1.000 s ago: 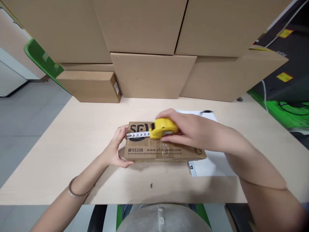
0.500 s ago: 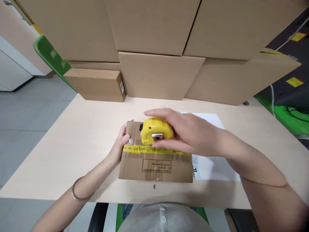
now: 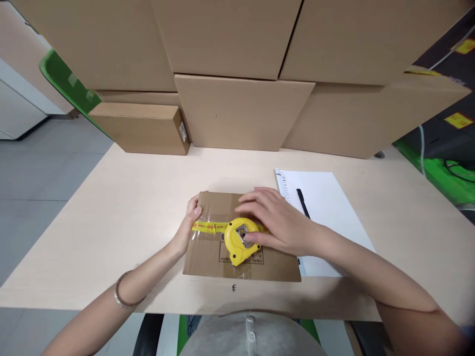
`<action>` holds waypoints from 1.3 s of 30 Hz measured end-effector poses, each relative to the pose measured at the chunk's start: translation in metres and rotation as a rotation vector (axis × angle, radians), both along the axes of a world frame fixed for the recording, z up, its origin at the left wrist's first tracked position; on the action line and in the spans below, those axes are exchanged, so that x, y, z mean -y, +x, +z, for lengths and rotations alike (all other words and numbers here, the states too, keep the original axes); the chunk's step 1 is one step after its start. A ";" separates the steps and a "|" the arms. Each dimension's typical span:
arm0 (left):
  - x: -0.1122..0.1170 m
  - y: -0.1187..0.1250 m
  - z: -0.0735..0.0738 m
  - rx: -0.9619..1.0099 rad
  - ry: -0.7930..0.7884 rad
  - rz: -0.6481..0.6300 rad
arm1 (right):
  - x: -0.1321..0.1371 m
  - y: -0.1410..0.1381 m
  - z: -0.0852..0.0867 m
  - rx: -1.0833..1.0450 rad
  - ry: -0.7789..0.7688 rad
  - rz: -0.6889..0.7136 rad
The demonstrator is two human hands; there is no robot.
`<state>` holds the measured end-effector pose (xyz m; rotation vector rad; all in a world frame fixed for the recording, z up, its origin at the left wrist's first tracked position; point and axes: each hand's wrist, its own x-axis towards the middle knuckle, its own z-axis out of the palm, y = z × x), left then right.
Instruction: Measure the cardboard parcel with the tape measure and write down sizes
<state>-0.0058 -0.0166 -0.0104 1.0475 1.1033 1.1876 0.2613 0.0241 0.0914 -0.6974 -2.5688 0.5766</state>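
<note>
A small brown cardboard box (image 3: pixel 210 254) lies on the table in front of me, with a strip of yellow printed tape (image 3: pixel 208 227) across its top. My left hand (image 3: pixel 186 223) grips the box's left edge, thumb on top. On the box rests a yellow tape measure (image 3: pixel 233 242), flat on its side with its metal clip facing up. Over its right side is my right hand (image 3: pixel 280 217); the thumb touches the case near the clip, while the other fingers are spread apart above the box. Part of the box's printed frame is hidden under the tape measure.
White sheets of paper (image 3: pixel 330 207) lie right of the box, with a black pen (image 3: pixel 303 201) on them. A longer cardboard box (image 3: pixel 148 136) stands at the back left. Large cartons (image 3: pixel 237 111) form a wall along the table's rear. The table edge is close to my body.
The tape measure, earlier held up in my right hand above the box, now lies turned on its side on it, nearer to me. The right-hand fingers have loosened. My left hand keeps its hold.
</note>
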 end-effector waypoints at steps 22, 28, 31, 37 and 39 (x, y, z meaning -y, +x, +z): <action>-0.001 -0.007 0.004 0.069 -0.080 0.007 | -0.046 0.143 -0.104 -0.184 -0.812 -0.608; -0.002 -0.009 0.001 0.060 -0.074 0.001 | -0.055 0.133 -0.119 -0.439 -0.839 -0.705; -0.004 -0.010 -0.001 0.059 -0.072 0.010 | -0.054 0.129 -0.118 -0.466 -0.843 -0.694; -0.002 -0.008 0.001 0.078 -0.080 0.009 | -0.052 0.123 -0.120 -0.437 -0.822 -0.656; -0.001 -0.006 0.002 0.083 -0.081 0.006 | -0.051 0.122 -0.122 -0.425 -0.803 -0.655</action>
